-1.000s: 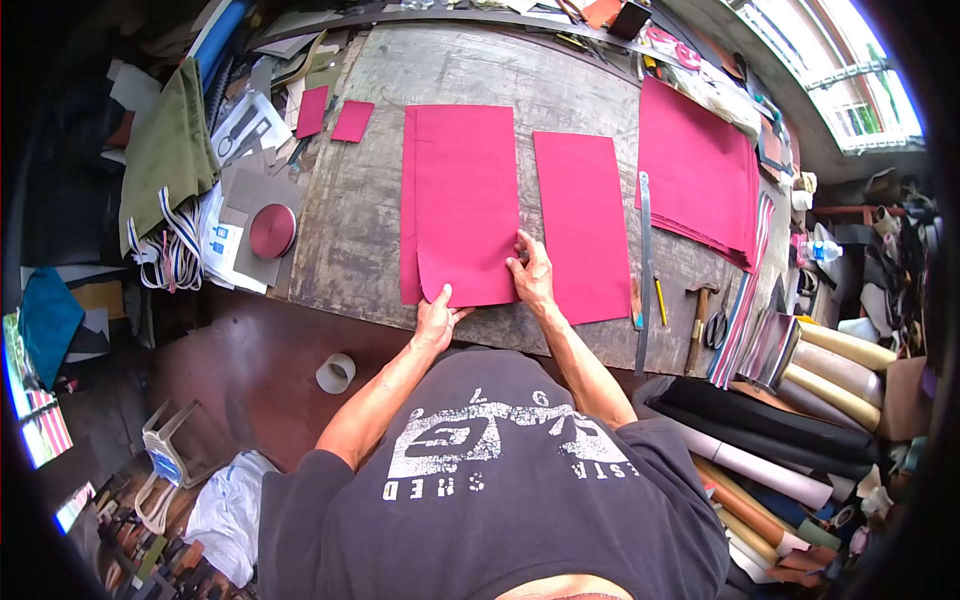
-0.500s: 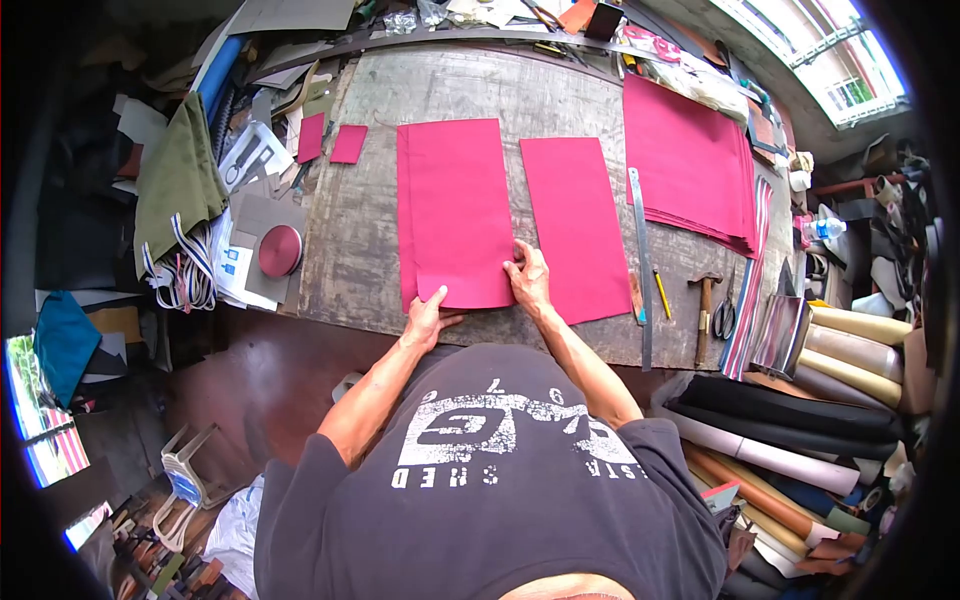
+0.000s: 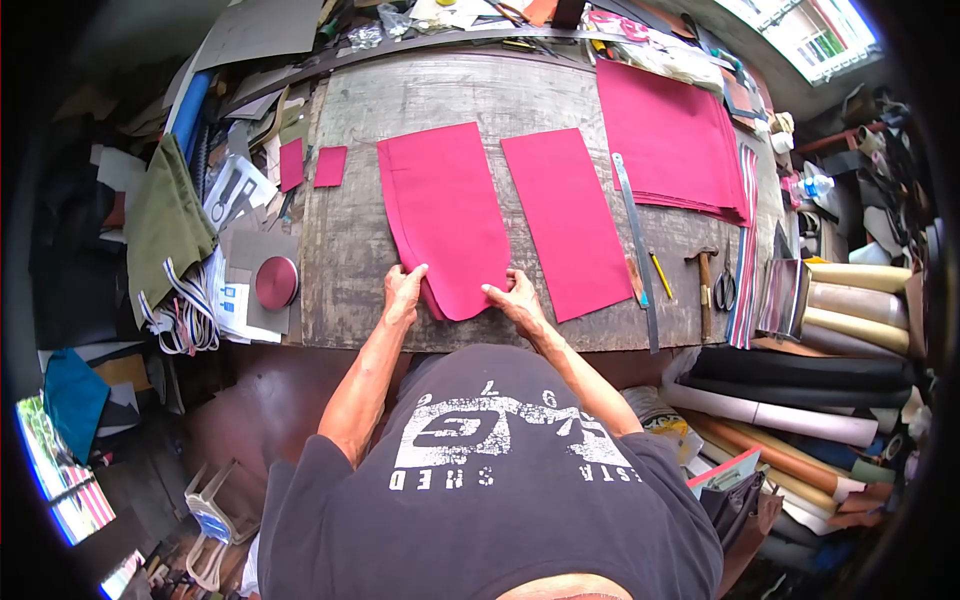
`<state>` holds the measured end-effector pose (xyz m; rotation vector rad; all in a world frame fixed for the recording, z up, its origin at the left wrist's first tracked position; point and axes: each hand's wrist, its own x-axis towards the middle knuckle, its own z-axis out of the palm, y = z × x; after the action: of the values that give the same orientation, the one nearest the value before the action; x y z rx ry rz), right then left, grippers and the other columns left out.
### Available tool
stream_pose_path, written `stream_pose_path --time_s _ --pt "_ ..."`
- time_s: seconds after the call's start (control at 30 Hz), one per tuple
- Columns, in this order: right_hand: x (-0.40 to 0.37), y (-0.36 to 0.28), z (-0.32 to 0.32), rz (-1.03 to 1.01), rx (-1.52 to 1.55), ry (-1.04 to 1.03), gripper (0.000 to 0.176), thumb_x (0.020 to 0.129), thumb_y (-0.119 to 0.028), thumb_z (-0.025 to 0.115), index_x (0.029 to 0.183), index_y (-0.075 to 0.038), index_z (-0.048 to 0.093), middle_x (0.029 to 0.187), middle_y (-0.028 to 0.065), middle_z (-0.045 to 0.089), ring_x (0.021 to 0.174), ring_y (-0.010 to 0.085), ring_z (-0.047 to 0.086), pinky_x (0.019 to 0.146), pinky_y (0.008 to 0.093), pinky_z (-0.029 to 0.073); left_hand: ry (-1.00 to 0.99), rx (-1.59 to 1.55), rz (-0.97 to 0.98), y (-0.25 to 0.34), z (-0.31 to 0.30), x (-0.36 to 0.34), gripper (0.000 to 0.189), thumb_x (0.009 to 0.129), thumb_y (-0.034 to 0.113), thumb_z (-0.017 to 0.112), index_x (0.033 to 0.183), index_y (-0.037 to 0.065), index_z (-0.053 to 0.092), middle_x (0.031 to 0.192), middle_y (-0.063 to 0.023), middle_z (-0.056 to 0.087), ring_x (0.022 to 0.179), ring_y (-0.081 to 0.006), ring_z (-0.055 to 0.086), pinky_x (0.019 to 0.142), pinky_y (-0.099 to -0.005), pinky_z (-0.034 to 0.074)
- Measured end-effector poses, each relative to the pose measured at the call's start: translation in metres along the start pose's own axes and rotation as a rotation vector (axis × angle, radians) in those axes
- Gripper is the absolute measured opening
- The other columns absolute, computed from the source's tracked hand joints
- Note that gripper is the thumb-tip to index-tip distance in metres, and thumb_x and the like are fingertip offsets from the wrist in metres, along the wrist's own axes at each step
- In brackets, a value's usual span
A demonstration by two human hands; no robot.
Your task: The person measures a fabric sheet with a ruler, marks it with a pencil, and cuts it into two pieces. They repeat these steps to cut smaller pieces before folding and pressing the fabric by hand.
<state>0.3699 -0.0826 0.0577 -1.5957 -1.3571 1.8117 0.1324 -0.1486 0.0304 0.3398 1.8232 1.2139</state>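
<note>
Red fabric pieces point(image 3: 445, 210) lie layered on the wooden table, their near end bent up and curved between my hands. My left hand point(image 3: 404, 290) pinches the near left edge, thumb on top. At the near right corner, my right hand point(image 3: 517, 300) grips the same fabric between thumb and fingers. To the right lies a flat red panel point(image 3: 567, 225), apart from my hands. A steel ruler point(image 3: 634, 240) rests beyond it, beside a yellow pencil point(image 3: 661, 275).
A stack of red sheets point(image 3: 670, 140) is at the back right. A hammer point(image 3: 705, 290), scissors point(image 3: 725, 288) and striped webbing point(image 3: 745, 240) lie on the right. Two small red pieces and a red roll point(image 3: 277, 283) are at the left. Fabric rolls point(image 3: 800, 380) lie beyond the right edge.
The near end of the fabric has lifted and curved. My left hand has moved up along the left edge, and my right hand has shifted slightly toward me. The view has shifted slightly.
</note>
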Motion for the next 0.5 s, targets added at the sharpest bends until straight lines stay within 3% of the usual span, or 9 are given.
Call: stream_pose_path --time_s 0.1,0.13,0.23,0.27,0.33,0.37,0.43,0.5 --pt "-0.016 -0.01 0.003 0.106 0.295 -0.157 0.059 0.088 -0.019 0.08 0.133 0.004 0.05 0.118 0.014 0.065 0.103 0.021 0.067 0.083 0.0344 0.06 -0.199 -0.078 -0.096 0.021 -0.002 -0.001 0.026 0.088 0.014 0.073 0.108 -0.003 0.067 0.097 -0.0111 0.073 0.077 -0.0176 0.07 0.065 -0.0312 0.057" --pt "-0.036 -0.03 0.007 0.08 0.401 -0.169 0.061 0.087 -0.017 0.08 0.135 0.003 0.049 0.123 0.0139 0.063 0.104 0.0221 0.067 0.083 0.0376 0.062 -0.18 -0.157 -0.038 0.017 0.002 0.002 0.024 0.089 0.008 0.07 0.11 -0.004 0.067 0.1 -0.0136 0.073 0.086 -0.022 0.072 0.078 -0.035 0.059" --pt "-0.041 -0.009 0.006 0.134 0.417 -0.152 0.055 0.088 -0.018 0.079 0.133 0.002 0.053 0.121 0.0119 0.064 0.103 0.0239 0.068 0.085 0.0414 0.062 -0.241 -0.264 -0.254 0.01 -0.004 0.002 0.025 0.088 0.004 0.067 0.111 -0.006 0.067 0.105 -0.0155 0.073 0.093 -0.0248 0.072 0.087 -0.0381 0.058" --pt "-0.037 0.005 0.005 0.171 0.381 -0.099 0.04 0.09 -0.017 0.076 0.123 0.001 0.062 0.112 0.0098 0.067 0.098 0.0202 0.067 0.078 0.0351 0.06 -0.274 -0.31 -0.294 -0.004 -0.004 -0.001 0.024 0.088 0.001 0.066 0.11 -0.008 0.066 0.105 -0.0156 0.073 0.095 -0.0251 0.071 0.086 -0.0379 0.059" --pt "-0.033 0.025 0.004 -0.092 0.259 0.148 0.032 0.089 -0.016 0.076 0.113 0.003 0.067 0.104 0.0106 0.07 0.088 0.0178 0.067 0.073 0.0325 0.057 -0.323 -0.293 -0.341 -0.023 0.002 -0.024 0.025 0.089 0.004 0.068 0.113 -0.003 0.067 0.106 -0.015 0.073 0.092 -0.0254 0.072 0.082 -0.042 0.06" --pt "-0.031 0.034 0.001 -0.222 0.195 0.27 0.029 0.089 -0.015 0.076 0.109 0.004 0.07 0.1 0.0109 0.071 0.084 0.0166 0.066 0.07 0.0312 0.056 -0.369 -0.125 -0.428 -0.022 0.003 -0.037 0.027 0.09 0.008 0.07 0.116 0.0 0.066 0.106 -0.0138 0.072 0.093 -0.0251 0.072 0.082 -0.0444 0.06" --pt "-0.034 0.013 -0.02 -0.317 0.19 0.321 0.027 0.09 -0.014 0.072 0.108 0.006 0.069 0.098 0.0098 0.072 0.082 0.0164 0.065 0.073 0.0325 0.052 -0.515 -0.213 -0.54 -0.012 0.009 -0.064 0.033 0.095 0.014 0.067 0.125 0.002 0.061 0.112 -0.014 0.071 0.098 -0.0287 0.072 0.084 -0.0494 0.06" --pt "-0.049 -0.027 -0.052 -0.052 -0.163 0.343 0.025 0.093 -0.012 0.069 0.111 0.006 0.067 0.101 0.0102 0.071 0.087 0.0168 0.065 0.081 0.0329 0.052 -0.53 -0.308 -0.479 -0.007 0.009 -0.049 0.034 0.096 0.018 0.066 0.126 0.003 0.059 0.113 -0.0134 0.071 0.097 -0.0296 0.072 0.083 -0.0476 0.061"
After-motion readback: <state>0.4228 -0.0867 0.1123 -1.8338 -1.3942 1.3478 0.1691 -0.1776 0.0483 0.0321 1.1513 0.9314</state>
